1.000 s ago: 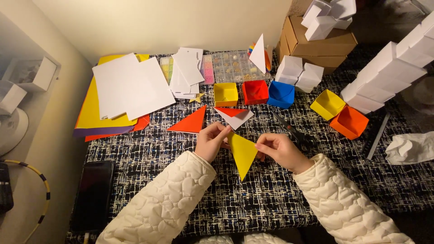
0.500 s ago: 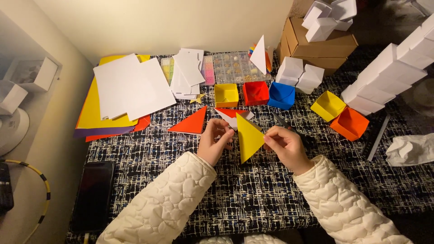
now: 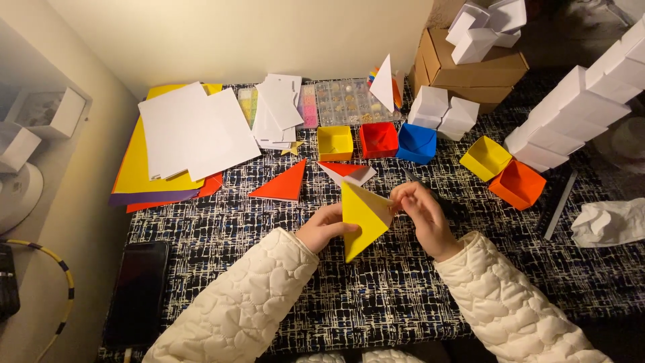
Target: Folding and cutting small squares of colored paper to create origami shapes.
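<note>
A folded yellow paper triangle (image 3: pixel 361 216) is held above the black-and-white patterned tablecloth (image 3: pixel 376 296) between both hands. My left hand (image 3: pixel 322 227) grips its left edge from behind. My right hand (image 3: pixel 420 216) pinches its right corner with thumb and fingers. Just beyond the yellow piece lie a red paper triangle (image 3: pixel 285 183) and a red-and-white folded piece (image 3: pixel 348 172).
Small paper boxes stand in a row: yellow (image 3: pixel 334 142), red (image 3: pixel 378 139), blue (image 3: pixel 416 143); further right are a yellow box (image 3: pixel 485 158) and an orange box (image 3: pixel 517 184). White and coloured sheets (image 3: pixel 191 131) lie at left, a dark phone (image 3: pixel 138 292) lower left, white boxes (image 3: pixel 578 111) and a cardboard box (image 3: pixel 470 70) at right.
The yellow triangle has been turned and lifted between my hands; its point now hangs lower and my right hand pinches its right corner.
</note>
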